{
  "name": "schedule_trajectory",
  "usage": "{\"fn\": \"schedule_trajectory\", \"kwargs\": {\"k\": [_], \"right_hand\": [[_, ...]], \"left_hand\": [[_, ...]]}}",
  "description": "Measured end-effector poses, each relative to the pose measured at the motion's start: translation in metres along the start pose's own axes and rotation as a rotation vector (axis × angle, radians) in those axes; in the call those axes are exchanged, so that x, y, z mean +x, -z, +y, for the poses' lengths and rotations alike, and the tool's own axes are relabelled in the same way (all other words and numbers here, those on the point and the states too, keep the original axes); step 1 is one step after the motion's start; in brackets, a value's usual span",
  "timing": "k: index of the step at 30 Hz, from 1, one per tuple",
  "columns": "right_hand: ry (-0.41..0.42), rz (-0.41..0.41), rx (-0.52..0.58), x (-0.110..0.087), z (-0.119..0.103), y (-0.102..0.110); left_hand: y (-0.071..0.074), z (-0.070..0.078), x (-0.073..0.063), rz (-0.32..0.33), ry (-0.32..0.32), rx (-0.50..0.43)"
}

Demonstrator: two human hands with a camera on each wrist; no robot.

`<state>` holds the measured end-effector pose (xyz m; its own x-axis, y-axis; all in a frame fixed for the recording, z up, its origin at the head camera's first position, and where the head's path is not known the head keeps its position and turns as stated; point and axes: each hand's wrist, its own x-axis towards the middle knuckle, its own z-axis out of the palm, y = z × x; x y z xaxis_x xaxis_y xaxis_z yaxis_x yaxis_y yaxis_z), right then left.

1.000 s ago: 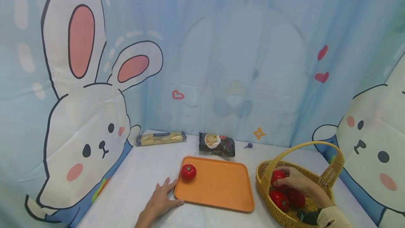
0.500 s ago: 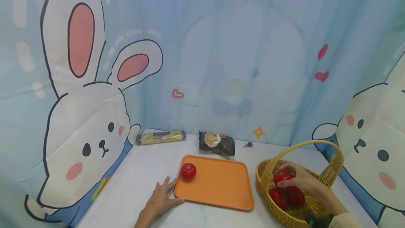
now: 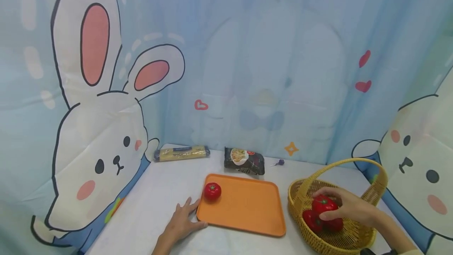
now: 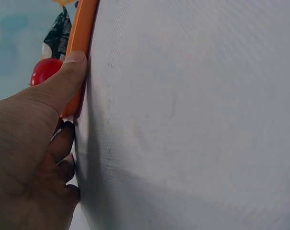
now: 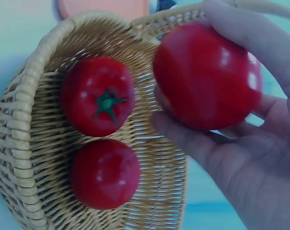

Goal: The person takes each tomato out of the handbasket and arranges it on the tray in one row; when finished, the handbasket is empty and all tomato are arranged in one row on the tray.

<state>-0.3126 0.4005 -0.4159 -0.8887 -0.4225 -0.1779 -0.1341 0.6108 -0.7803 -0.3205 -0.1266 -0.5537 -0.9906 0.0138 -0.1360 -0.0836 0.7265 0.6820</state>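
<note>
My right hand [image 3: 354, 207] grips a red tomato [image 5: 207, 76] with green leaves on top, thumb on one side and fingers on the other. It is held over the wicker basket [image 3: 339, 246]. Below it in the right wrist view lie two more tomatoes, one with its green stem up [image 5: 94, 91] and one smooth [image 5: 105, 174]. My left hand [image 3: 179, 222] rests at the near left corner of the orange tray [image 3: 247, 211], thumb on its near edge and fingers spread by its left side. Another tomato [image 3: 212, 191] sits at the tray's left end.
Along the back of the white table lie a spaghetti pack [image 3: 182, 153], a dark food packet [image 3: 244, 161] and a small purple-headed item [image 3: 281, 162]. The basket's tall handle [image 3: 339, 163] arches over its opening. Behind hangs a blue curtain [image 3: 262, 70] with rabbit drawings.
My right hand has lifted its tomato off the others in the basket and shifted slightly right and nearer. The left hand stays at the tray's corner.
</note>
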Motion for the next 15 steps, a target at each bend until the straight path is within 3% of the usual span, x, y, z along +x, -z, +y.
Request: {"fn": "schedule_trajectory", "kwargs": {"k": [5,12,15], "right_hand": [[0.053,-0.111,0.006,-0.01,-0.008,0.002],[0.14,-0.367,0.117,-0.017,-0.023,-0.005],[0.178,-0.4,0.093,-0.015,-0.034,-0.015]], "left_hand": [[-0.001,0.0,0.001,0.002,-0.01,0.006],[0.0,0.0,0.0,0.007,-0.003,0.004],[0.0,0.0,-0.001,0.007,-0.007,0.008]]}}
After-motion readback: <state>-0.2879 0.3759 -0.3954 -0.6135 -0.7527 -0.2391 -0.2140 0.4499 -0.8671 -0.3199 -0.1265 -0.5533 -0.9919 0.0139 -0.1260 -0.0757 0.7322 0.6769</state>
